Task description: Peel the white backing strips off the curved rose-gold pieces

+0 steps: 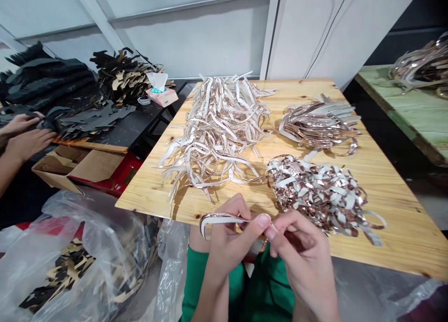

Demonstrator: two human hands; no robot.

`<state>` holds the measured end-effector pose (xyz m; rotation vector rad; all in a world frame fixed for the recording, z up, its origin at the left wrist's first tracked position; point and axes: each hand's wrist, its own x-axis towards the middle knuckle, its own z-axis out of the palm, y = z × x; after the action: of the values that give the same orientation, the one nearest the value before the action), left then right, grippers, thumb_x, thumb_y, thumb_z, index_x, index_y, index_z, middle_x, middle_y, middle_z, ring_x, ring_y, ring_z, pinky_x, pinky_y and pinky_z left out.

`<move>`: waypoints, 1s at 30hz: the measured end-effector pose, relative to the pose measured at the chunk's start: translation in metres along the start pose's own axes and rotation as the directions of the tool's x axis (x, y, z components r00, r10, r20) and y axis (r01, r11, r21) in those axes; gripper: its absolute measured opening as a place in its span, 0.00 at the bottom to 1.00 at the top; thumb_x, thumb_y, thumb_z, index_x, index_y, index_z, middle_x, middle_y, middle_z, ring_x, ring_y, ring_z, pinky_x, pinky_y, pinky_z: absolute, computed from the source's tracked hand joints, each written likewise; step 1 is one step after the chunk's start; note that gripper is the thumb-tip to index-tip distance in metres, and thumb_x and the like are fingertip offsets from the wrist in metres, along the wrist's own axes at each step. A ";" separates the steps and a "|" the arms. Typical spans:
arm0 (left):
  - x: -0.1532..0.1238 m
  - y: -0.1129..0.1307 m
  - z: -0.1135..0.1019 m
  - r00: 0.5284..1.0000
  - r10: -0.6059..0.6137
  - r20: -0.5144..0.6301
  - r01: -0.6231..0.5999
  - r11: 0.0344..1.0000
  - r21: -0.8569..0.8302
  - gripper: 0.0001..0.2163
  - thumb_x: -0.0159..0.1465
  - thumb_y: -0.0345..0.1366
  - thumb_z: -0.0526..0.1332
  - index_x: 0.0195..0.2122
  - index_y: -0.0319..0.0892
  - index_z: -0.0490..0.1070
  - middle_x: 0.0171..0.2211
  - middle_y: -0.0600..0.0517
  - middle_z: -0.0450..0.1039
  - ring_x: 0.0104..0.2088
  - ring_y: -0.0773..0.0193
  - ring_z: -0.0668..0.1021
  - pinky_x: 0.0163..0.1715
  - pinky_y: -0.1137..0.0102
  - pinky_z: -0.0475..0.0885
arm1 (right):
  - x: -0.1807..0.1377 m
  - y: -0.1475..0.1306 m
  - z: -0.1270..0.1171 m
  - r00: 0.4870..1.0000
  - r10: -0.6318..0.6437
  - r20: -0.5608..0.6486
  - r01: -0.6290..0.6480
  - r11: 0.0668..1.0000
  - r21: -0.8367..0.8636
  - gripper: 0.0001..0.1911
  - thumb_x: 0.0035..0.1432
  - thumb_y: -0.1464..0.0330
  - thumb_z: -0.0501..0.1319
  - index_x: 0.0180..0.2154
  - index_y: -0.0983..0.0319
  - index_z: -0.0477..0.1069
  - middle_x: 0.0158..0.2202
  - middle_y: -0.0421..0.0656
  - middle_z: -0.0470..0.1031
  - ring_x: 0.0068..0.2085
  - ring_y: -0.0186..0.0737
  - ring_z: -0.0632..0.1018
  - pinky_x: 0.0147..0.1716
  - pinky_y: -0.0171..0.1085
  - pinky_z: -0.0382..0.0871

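Between my two hands, at the front edge of the wooden table, I hold a thin strip (219,219), white on one face and shiny rose-gold on the other. My left hand (233,235) is closed, pinching it between thumb and fingers, and one end loops out to the left. Thumb to thumb with it, my right hand (303,247) pinches the strip's other part; the exact spot is covered by the fingertips. Just beyond lies a loose heap of long white and rose-gold strips (224,121). Close to my right hand is a pile of short curled pieces (318,189).
A bundle of strips (318,121) lies at the back right of the wooden table (395,210). At left, a co-worker's hands (28,135) touch dark pieces on a black table, near a tissue box (162,95), a cardboard box (80,165) and plastic bags (115,238).
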<state>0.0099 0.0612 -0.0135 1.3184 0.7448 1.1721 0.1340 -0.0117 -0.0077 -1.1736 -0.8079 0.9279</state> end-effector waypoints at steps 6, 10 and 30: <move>-0.001 0.004 0.005 0.996 -0.082 -0.031 0.081 0.996 -0.027 0.27 0.71 0.51 0.74 0.26 0.44 0.62 0.26 0.57 0.58 0.28 0.65 0.61 0.29 0.66 0.55 | 0.000 0.002 0.001 0.999 -0.042 -0.016 0.041 0.999 -0.014 0.14 0.73 0.66 0.71 0.31 0.58 0.77 0.23 0.34 0.74 0.24 0.30 0.73 0.26 0.25 0.69; 0.000 0.001 0.005 0.999 -0.049 -0.010 0.049 0.999 -0.019 0.26 0.73 0.49 0.73 0.27 0.44 0.61 0.26 0.57 0.58 0.28 0.66 0.60 0.29 0.66 0.55 | 0.001 0.003 -0.001 1.000 -0.017 0.012 0.017 1.000 0.010 0.14 0.73 0.65 0.72 0.32 0.58 0.78 0.23 0.36 0.75 0.23 0.32 0.75 0.24 0.27 0.69; 0.002 -0.003 0.004 0.989 -0.144 0.011 0.145 0.989 -0.041 0.24 0.73 0.52 0.72 0.30 0.46 0.61 0.24 0.59 0.59 0.25 0.68 0.62 0.25 0.70 0.58 | 0.004 -0.005 -0.003 0.994 0.034 0.104 -0.025 0.996 -0.083 0.13 0.75 0.62 0.68 0.34 0.57 0.78 0.24 0.36 0.75 0.24 0.33 0.75 0.24 0.29 0.67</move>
<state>0.0147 0.0623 -0.0150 1.2127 0.7927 1.0608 0.1387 -0.0098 -0.0037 -1.2176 -0.9232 0.9958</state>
